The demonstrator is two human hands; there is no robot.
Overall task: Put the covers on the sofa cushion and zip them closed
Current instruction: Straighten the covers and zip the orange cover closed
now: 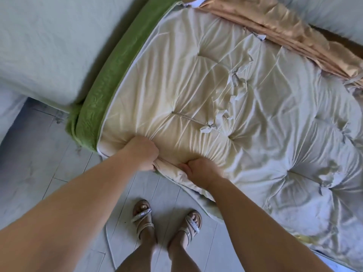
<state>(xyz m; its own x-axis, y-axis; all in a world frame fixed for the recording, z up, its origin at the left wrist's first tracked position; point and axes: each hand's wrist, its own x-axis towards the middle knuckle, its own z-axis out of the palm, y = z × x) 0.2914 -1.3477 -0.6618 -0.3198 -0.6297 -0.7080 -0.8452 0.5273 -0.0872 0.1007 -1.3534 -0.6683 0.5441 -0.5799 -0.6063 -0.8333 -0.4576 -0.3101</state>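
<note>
Since both our hands are bunched at the near corner of the sofa cushion (pixel 216 91), it all comes down to where the green cover (pixel 110 75) sits from there. Our left hand (pixel 142 153) is a closed fist wrapped round the cushion's edge fabric right by the corner. Our right hand (pixel 198 170) is just beside it on the same near edge, fingers curled under and thumb on top, pinching a fold of that edge. A short ridge of cream fabric is stretched between the two. Neither hand has hold of the green stuff, as far as we can tell.

The cushion lies flat, big and tufted, running away from us and off to the right, with little tie strips (pixel 235 83) scattered over the top. The green cover is rucked along the cushion's left side, starting just left of our left fist and following that edge to the far end. A sliver of green also peeks out under the near edge past our right wrist, so our guess is the cover sits underneath and needs pulling up and over. The left hand is clearly closer to the bunched part, so that's the one we'd send for it, with the right pinning the corner down. Can't see any zip from here. Tan satin fabric (pixel 284 30) is heaped along the far right side, touching the cushion.
</note>
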